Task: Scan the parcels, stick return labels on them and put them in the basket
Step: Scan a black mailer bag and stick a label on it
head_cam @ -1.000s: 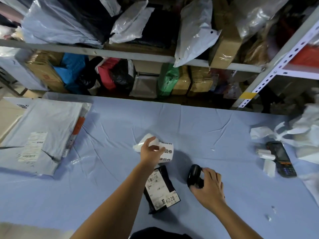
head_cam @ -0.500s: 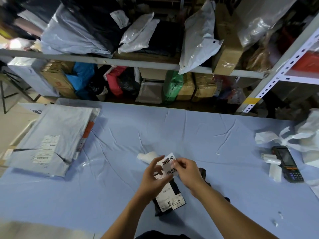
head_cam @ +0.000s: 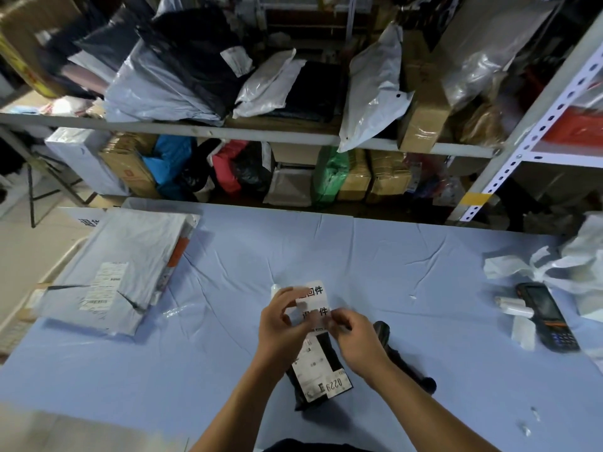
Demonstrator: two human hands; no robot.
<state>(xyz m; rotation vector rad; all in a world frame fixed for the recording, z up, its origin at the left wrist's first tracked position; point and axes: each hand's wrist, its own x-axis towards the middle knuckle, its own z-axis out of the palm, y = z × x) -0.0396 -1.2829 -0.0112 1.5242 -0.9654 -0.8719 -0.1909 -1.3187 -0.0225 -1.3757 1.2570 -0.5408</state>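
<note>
Bare cloth [head_cam: 342, 249] lies open between the grey mailers [head_cam: 124, 265] (left) and handheld terminal [head_cam: 545, 318].

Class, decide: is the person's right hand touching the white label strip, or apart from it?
Touching. The head view shows the right hand pinching the label strip at its lower edge; the left hand holds it too.

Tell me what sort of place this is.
Probably a parcel returns room or courier depot: metal shelving crammed with mailer bags and cartons, a handheld terminal on the blue table, and a return label strip held over a black parcel.
</note>
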